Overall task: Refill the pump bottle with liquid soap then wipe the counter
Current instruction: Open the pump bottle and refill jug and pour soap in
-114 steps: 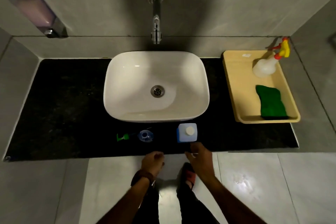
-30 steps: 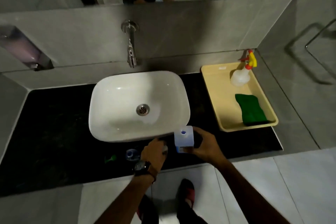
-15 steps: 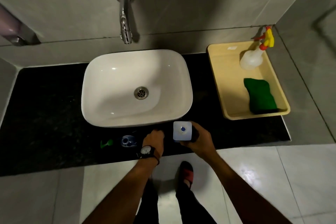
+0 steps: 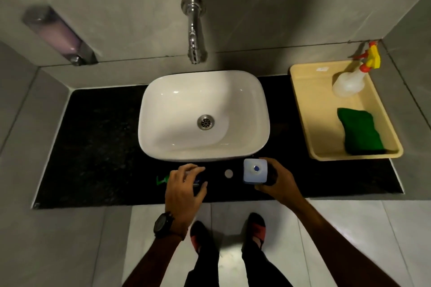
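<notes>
The square pale-blue refill bottle (image 4: 255, 171) stands uncapped on the black counter (image 4: 105, 147), just in front of the sink. My right hand (image 4: 277, 184) grips its right side. Its round white cap (image 4: 228, 173) lies flat on the counter just left of it. My left hand (image 4: 184, 189) is curled over the small blue pump bottle (image 4: 197, 182), which shows only between my fingers. The green pump head (image 4: 162, 179) lies on the counter beside my left hand, mostly hidden.
A white basin (image 4: 163, 91) sits mid-counter under a chrome tap (image 4: 194, 30). A yellow tray (image 4: 300, 105) at the right holds a spray bottle (image 4: 348, 84) and a green cloth (image 4: 360, 133). A wall soap dispenser (image 4: 58, 35) hangs at the left.
The refill bottle's white cap came off and now lies on the counter. My left hand moved left from the refill bottle onto the pump bottle. My right hand stays on the refill bottle.
</notes>
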`<state>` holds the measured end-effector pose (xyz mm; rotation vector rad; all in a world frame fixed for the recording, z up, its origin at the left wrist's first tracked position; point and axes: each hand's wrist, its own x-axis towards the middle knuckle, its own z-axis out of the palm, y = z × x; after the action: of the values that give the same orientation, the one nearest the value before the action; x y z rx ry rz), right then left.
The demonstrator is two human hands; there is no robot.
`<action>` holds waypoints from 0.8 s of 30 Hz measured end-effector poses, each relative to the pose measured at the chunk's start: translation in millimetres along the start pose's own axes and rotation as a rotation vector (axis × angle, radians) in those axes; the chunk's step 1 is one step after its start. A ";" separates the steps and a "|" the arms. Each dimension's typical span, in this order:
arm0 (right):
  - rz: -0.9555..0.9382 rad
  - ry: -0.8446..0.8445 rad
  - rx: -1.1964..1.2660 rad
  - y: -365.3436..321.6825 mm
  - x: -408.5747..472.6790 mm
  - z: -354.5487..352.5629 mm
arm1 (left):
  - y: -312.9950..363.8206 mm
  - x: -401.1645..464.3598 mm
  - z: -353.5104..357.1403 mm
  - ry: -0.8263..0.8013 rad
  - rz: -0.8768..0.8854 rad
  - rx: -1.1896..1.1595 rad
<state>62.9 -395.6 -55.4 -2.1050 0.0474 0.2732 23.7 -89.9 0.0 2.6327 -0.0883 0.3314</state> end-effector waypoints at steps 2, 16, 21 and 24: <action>0.006 0.010 -0.011 2.2 2.2 3.5 | -17.1 -4.9 -5.8 -0.012 -0.104 -0.008; -0.015 0.085 -0.084 -5.9 -5.1 15.5 | -64.0 -6.1 14.3 -0.359 -0.454 -0.424; -0.164 0.172 -0.097 -58.9 -20.5 1.7 | -45.9 5.8 -11.1 -0.283 -0.399 -0.541; -0.271 0.240 -0.098 -105.8 -18.2 -16.0 | -21.8 24.6 -42.7 -0.175 -0.297 -0.626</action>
<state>63.1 -355.1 45.3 -2.2012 -0.1110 -0.1419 40.9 -50.7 32.7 2.0074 0.1232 -0.0329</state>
